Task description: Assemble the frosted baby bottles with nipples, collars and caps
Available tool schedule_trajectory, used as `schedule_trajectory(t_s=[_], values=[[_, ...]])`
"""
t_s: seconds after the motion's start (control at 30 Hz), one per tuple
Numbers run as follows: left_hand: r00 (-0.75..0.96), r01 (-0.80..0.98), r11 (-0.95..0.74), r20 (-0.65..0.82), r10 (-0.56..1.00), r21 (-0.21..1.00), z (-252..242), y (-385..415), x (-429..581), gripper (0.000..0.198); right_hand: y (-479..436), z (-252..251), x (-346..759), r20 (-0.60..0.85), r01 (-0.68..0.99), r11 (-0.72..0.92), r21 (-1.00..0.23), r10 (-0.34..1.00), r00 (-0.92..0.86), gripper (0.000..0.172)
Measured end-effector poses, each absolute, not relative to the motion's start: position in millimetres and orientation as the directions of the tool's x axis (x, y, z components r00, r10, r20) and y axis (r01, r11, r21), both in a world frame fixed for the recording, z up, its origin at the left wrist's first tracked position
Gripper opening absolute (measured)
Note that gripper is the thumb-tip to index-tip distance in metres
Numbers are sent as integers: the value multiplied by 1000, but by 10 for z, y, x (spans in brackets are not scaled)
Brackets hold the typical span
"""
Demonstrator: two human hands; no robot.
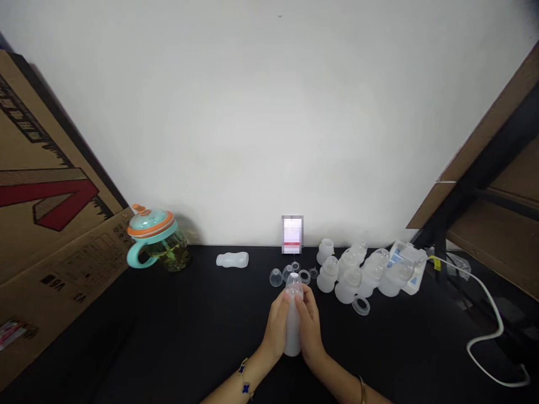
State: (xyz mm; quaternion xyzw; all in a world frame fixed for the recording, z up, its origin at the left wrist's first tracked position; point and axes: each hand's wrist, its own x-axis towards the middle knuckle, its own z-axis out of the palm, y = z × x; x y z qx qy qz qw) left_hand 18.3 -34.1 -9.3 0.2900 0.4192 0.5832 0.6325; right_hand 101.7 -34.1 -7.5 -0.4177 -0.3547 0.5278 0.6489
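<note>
A tall translucent baby bottle (293,331) with a clear domed cap on top stands upright between my hands. My left hand (277,322) wraps its left side, and my right hand (310,325) wraps its right side, with both thumbs high on the near face. Just beyond the bottle lie clear domed caps (275,277), translucent rings (304,276) and a few small round parts. To the right stands a group of several frosted baby bottles (347,285), some of them capped. A loose ring (361,305) lies in front of this group.
A white bottle (232,259) lies on its side at the back of the black table (189,331). A blurred-out phone-like screen (292,234) leans on the wall. On the left are a teal-lidded glass jug (162,241) and a cardboard box (63,224). A white cable (484,289) curls at right.
</note>
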Motion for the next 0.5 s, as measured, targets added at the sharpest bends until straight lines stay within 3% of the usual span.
schedule_trajectory(t_s=[0.1, 0.5], values=[[-5, -384, 26, -31, 1000, 923, -10, -352, 175, 51, -341, -63, 1028, 27, -389, 85, -917, 988, 152, 41], [1, -313, -1, 2, 1000, 950, 53, -354, 196, 56, -347, -177, 1018, -12, -344, 56, -937, 981, 194, 50]])
